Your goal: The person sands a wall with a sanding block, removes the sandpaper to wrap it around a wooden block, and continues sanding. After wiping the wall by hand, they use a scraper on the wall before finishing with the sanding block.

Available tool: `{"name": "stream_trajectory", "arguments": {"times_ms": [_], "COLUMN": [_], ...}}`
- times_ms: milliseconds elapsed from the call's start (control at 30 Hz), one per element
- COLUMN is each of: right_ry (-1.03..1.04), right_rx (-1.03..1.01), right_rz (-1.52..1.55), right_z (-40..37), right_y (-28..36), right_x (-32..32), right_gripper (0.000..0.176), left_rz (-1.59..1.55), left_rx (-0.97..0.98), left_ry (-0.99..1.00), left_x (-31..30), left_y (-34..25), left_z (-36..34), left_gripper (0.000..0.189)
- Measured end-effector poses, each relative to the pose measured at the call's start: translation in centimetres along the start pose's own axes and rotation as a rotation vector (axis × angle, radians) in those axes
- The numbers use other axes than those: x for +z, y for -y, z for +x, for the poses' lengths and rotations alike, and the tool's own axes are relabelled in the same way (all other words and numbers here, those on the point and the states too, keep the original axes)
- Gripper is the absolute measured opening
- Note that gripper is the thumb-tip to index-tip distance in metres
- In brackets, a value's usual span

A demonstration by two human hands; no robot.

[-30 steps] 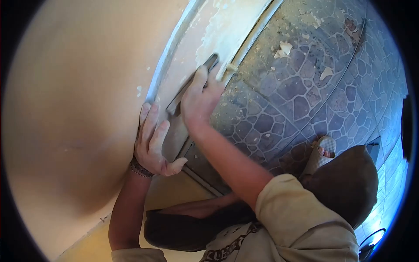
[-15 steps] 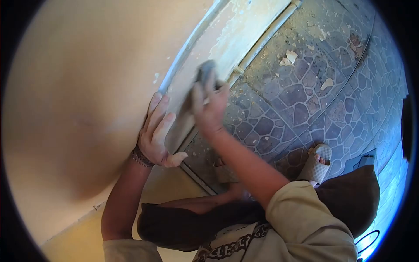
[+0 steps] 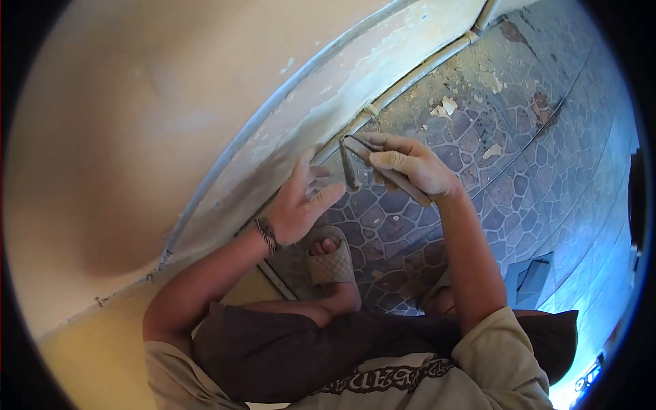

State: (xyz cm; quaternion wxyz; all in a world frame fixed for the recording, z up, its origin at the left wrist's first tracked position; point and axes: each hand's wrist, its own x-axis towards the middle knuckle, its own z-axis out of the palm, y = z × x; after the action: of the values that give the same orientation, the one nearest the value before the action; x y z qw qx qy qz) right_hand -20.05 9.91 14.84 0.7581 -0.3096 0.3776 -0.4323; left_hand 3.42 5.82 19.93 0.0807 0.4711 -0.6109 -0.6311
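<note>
Folded into a V, a greyish piece of sandpaper (image 3: 352, 162) is pinched between thumb and fingers of my right hand (image 3: 415, 167), above the stone-patterned floor. Its long part lies across the palm and pokes out below the hand, while a narrow flap hangs down on the left. My left hand (image 3: 303, 201) is just left of that flap, holding nothing, with thumb and fingers spread. Behind the left hand runs the lower wall strip (image 3: 301, 123), its pale paint patchy and flaked, beneath a raised bluish-grey ridge (image 3: 236, 137).
A pipe (image 3: 417, 75) follows the foot of the wall. Paint flakes (image 3: 447, 106) and dust are strewn over the stone-patterned floor (image 3: 471, 164). A thin cable (image 3: 557, 113) crosses it. One slippered foot (image 3: 329, 256) is below my left hand; a grey flat object (image 3: 529, 280) lies at right.
My right hand has come away from the wall with the sandpaper and moved right, where the paper shows opened into a V. My left hand has left the wall and moved right towards it.
</note>
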Motion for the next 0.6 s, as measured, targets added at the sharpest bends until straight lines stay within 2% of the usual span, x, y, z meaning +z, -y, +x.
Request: {"name": "stream_trajectory", "arguments": {"times_ms": [33, 133, 167, 267, 367, 467, 533, 600], "right_ry": [0.042, 0.002, -0.007, -0.045, -0.107, -0.189, -0.249, -0.257], "right_rx": [0.007, -0.013, -0.04, -0.114, -0.103, 0.02, 0.096, 0.083], "right_rz": [-0.014, -0.028, -0.041, -0.058, -0.054, -0.052, -0.004, 0.019], "right_z": [-0.1, -0.4, -0.5, -0.7, -1.5, -3.5, -4.8, -5.7], "right_y": [0.4, 1.2, 1.2, 1.1, 1.2, 0.9, 0.8, 0.7], "right_x": [0.6, 1.9, 2.0, 2.0, 1.6, -0.2, -0.3, -0.1], "right_gripper": [0.05, 0.049, 0.05, 0.053, 0.053, 0.052, 0.051, 0.055], "left_rz": [-0.061, -0.246, -0.269, -0.181, -0.333, -0.245, -0.288, -0.337], "left_rx": [0.059, 0.092, 0.09, 0.226, 0.259, 0.13, 0.032, -0.085], "left_ry": [0.052, 0.024, -0.008, -0.078, -0.043, 0.061, 0.149, 0.265], "left_x": [0.0, 1.2, 1.6, 2.4, 2.9, 1.6, 1.7, 1.3], "left_y": [0.6, -0.8, -0.5, -0.3, -0.4, 0.0, -0.6, -1.4], "left_z": [0.7, 1.7, 2.2, 3.3, 4.0, 4.8, 4.9, 5.0], "left_gripper": [0.073, 0.059, 0.044, 0.037, 0.033, 0.031, 0.039, 0.044]}}
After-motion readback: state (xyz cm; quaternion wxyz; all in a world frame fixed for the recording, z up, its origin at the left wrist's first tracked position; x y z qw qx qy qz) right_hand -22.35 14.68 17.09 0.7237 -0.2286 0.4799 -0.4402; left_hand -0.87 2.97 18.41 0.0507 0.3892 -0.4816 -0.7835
